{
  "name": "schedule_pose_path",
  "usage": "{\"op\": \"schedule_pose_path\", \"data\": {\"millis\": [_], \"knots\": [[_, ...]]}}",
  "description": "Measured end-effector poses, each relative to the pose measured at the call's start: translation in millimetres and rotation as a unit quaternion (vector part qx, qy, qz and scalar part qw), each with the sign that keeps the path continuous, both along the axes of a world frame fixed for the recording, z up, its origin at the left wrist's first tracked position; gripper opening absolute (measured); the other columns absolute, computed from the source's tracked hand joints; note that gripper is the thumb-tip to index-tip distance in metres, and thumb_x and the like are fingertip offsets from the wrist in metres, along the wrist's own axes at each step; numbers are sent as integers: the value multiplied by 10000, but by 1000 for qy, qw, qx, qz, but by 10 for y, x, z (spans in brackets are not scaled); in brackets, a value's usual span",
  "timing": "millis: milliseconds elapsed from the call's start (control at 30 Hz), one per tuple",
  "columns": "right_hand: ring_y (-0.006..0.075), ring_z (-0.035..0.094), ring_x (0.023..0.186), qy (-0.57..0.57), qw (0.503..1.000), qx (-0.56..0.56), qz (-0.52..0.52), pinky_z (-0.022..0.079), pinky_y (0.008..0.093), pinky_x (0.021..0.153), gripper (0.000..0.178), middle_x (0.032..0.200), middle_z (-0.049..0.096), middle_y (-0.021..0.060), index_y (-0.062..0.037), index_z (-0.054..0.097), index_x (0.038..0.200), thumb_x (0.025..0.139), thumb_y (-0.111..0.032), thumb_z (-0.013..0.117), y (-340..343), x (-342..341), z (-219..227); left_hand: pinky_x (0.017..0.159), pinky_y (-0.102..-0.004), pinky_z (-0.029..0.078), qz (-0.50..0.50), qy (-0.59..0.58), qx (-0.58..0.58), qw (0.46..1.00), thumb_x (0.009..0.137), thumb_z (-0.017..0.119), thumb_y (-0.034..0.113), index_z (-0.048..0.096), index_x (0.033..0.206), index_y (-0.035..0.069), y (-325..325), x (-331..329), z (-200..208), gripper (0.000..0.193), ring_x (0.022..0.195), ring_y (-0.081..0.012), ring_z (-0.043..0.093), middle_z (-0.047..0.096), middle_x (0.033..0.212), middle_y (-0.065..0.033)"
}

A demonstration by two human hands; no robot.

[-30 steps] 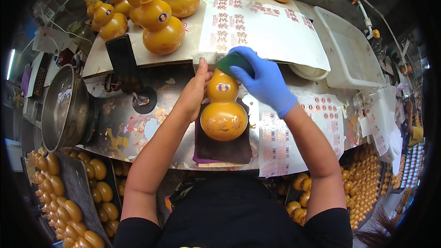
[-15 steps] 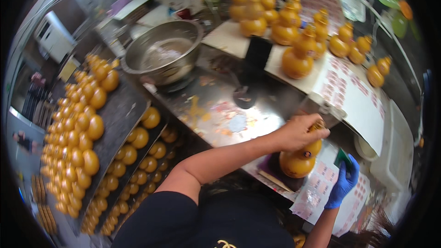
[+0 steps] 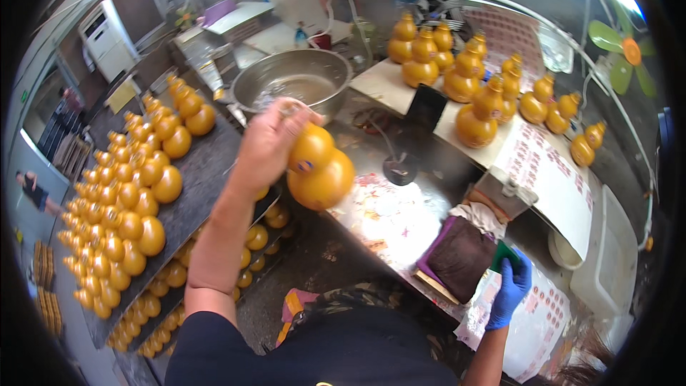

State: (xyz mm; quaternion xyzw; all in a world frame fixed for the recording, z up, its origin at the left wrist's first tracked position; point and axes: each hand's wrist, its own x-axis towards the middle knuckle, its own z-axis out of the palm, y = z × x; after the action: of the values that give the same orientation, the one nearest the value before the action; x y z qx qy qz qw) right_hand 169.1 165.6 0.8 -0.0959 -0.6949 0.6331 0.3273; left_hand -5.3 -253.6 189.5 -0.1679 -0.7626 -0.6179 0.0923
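"What's at your far left?"

"Gourds (image 3: 114, 243), yellow and glossy, packed in rows on a dark rack (image 3: 194, 189). More of them sit on its lower levels."

"And next, going right?"

"My left grip (image 3: 269, 144), bare. I have it closed around the neck of one gourd (image 3: 323, 180)."

"Where is that gourd, exactly?"

"Up in my hand, tilted, neck toward the upper left, on the near side of a metal bowl (image 3: 325, 75). A small sticker (image 3: 304, 166) shows on its upper bulb. I can't tell how high I have it."

"What lies past it?"

"The stained metal desk (image 3: 389, 207), with a round stand (image 3: 400, 169) on it and a black phone (image 3: 426, 105) above that. Farther right, near the front edge, a dark cloth (image 3: 461, 261) lies on the desk. Behind, more gourds (image 3: 475, 125) stand on a raised board (image 3: 382, 80), with a printed sheet (image 3: 550, 171) spread beside them."

"Your other side?"

"A green pad (image 3: 503, 257), just beside the cloth. My right grip (image 3: 510, 289), in a blue glove, is closed on it. Below my hand is a sheet of stickers (image 3: 544, 325)."

"And farthest right?"

"A white tub (image 3: 609, 261), and a green fan (image 3: 622, 46) up by the wall."
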Motion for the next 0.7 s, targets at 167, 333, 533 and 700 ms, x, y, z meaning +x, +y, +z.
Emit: {"op": "schedule_pose_path", "data": {"millis": [167,333,533,700], "knots": [[113,589,924,-27,999,27,-33,465,251,843,238,1007,637,49,2,622,1058,827,57,644,-209,55,70,802,-258,475,67,159,-130,976,973,533,322,576,1034,8,314,-863,337,322,891,-109,608,672,973,-70],[145,595,935,-69,990,83,-91,451,280,876,253,1001,656,71,7,630,1039,790,42,658,-226,283,40,776,-385,479,123,219,-157,955,914,593,371,578,1032,-6,927,-2044,91,395,867,-315,638,654,911,-203],[151,596,943,-98,987,44,-120,465,279,876,247,1027,644,75,6,620,1044,803,55,644,-188,458,29,820,-458,480,146,192,-152,958,902,603,366,576,1043,-16,1255,-2750,-390,408,954,-407,618,646,965,-253],[161,581,991,-96,990,78,-70,451,273,908,217,1075,627,74,19,594,1100,889,36,550,-67,350,-79,923,-443,457,102,82,-126,983,882,610,408,514,1201,-9,1411,-2765,-315,533,1105,-394,569,594,1150,-265]]}}
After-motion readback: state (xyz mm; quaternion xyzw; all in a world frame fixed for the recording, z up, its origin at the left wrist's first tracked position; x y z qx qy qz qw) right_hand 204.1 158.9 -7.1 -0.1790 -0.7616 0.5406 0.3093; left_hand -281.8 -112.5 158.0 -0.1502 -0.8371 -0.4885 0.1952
